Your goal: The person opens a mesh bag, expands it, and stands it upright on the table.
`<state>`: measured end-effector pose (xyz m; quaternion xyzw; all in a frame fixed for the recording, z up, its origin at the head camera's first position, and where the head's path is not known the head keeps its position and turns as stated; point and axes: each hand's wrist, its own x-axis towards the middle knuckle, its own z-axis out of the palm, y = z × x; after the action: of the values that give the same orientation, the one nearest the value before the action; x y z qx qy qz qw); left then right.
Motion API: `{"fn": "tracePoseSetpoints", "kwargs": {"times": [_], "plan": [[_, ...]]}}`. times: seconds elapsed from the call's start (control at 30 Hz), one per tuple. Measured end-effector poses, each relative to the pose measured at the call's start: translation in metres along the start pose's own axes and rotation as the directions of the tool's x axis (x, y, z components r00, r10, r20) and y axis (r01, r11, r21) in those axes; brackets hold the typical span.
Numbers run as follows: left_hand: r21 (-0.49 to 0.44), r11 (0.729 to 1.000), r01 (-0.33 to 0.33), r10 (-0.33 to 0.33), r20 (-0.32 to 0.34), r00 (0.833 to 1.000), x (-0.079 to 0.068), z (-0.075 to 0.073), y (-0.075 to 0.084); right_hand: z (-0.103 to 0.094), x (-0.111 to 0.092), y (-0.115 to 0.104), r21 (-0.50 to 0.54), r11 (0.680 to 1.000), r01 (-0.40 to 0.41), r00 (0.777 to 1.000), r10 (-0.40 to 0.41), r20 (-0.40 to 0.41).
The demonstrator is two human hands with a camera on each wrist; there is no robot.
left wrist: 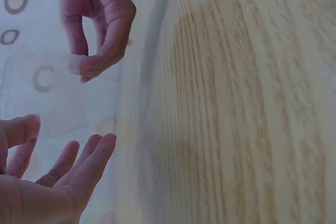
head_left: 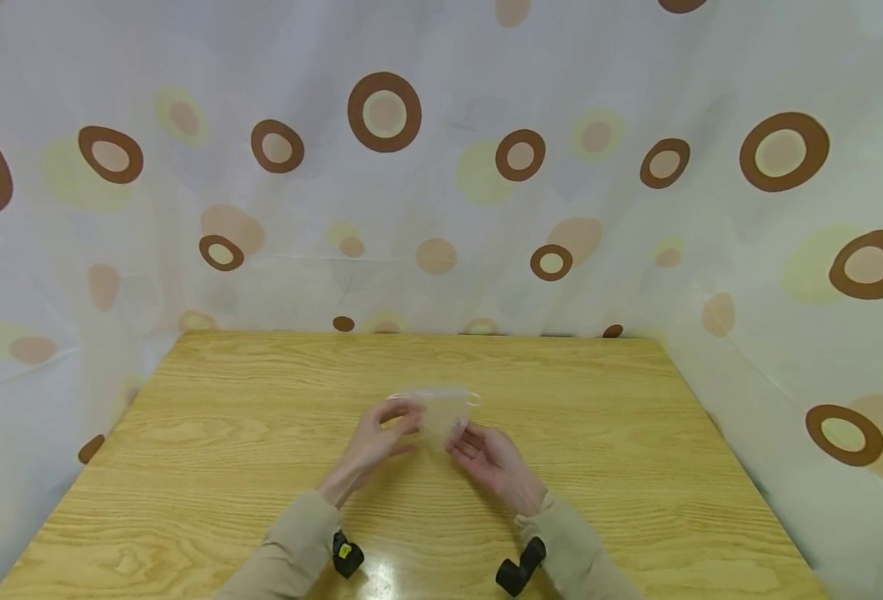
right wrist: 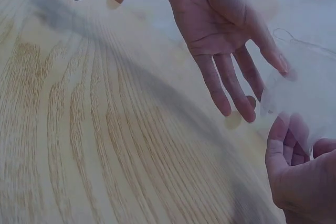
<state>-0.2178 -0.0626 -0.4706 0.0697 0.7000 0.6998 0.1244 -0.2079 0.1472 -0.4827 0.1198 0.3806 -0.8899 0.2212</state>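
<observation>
A small sheer white drawstring bag (head_left: 441, 412) is held up above the table between both hands, blurred and see-through. Thin cord loops stick out at both its upper corners. At the bag's left edge, my left hand (head_left: 381, 433) pinches it between thumb and a finger, the other fingers spread out. My right hand (head_left: 494, 462) pinches the lower right corner with its fingertips. In the left wrist view the right hand (left wrist: 100, 24) grips that corner of the bag (left wrist: 47, 93). The right wrist view shows the left hand's (right wrist: 220, 35) palm, with one cord (right wrist: 299, 39) above it.
Under the hands lies a wood-grain table (head_left: 261, 475). A white curtain (head_left: 441, 192) with brown rings and pale spots hangs behind it and along both sides. Black wrist mounts (head_left: 519, 567) sit at the sleeves' cuffs.
</observation>
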Motion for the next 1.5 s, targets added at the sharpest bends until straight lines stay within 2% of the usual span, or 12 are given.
{"fn": "tracePoseSetpoints", "kwargs": {"times": [0.13, 0.23, 0.33, 0.43, 0.53, 0.6, 0.7, 0.83, 1.0, 1.27, 1.5], "plan": [[0.072, 0.997, -0.037, 0.040, -0.041, 0.998, 0.002, -0.003, -0.002, -0.001, 0.000, 0.001, -0.155, 0.983, 0.099, 0.994, -0.104, -0.029], [0.105, 0.993, -0.059, 0.065, -0.058, 0.996, 0.004, -0.006, -0.005, -0.001, 0.001, 0.001, -0.295, 0.939, 0.175, 0.977, -0.202, -0.064], [0.132, 0.988, -0.081, 0.090, -0.066, 0.994, 0.006, -0.008, -0.008, -0.001, 0.002, 0.002, -0.451, 0.857, 0.248, 0.946, -0.314, -0.078], [0.142, 0.986, -0.082, 0.091, -0.060, 0.994, 0.008, -0.009, -0.010, -0.002, 0.005, 0.002, -0.592, 0.745, 0.309, 0.908, -0.416, -0.049], [0.143, 0.988, -0.064, 0.072, -0.050, 0.996, 0.009, -0.010, -0.011, -0.003, 0.008, 0.000, -0.683, 0.635, 0.360, 0.868, -0.496, -0.003], [0.140, 0.989, -0.052, 0.059, -0.043, 0.997, 0.011, -0.011, -0.012, -0.004, 0.011, -0.001, -0.712, 0.590, 0.382, 0.851, -0.524, 0.022], [0.134, 0.990, -0.033, 0.038, -0.036, 0.999, 0.012, -0.011, -0.012, -0.006, 0.014, -0.002, -0.735, 0.545, 0.403, 0.835, -0.547, 0.052], [0.129, 0.992, 0.001, 0.003, -0.035, 0.999, 0.013, -0.012, -0.012, -0.008, 0.016, -0.002, -0.739, 0.525, 0.423, 0.822, -0.565, 0.069], [0.146, 0.989, 0.002, 0.002, -0.027, 1.000, 0.014, -0.013, -0.014, -0.010, 0.017, -0.002, -0.744, 0.502, 0.440, 0.807, -0.584, 0.083], [0.138, 0.990, 0.007, -0.005, -0.019, 1.000, 0.016, -0.014, -0.018, -0.009, 0.018, -0.001, -0.754, 0.489, 0.437, 0.805, -0.586, 0.087], [0.061, 0.996, 0.067, -0.064, -0.045, 0.997, 0.014, -0.016, -0.018, -0.008, 0.015, -0.001, -0.770, 0.459, 0.443, 0.799, -0.592, 0.107]]}}
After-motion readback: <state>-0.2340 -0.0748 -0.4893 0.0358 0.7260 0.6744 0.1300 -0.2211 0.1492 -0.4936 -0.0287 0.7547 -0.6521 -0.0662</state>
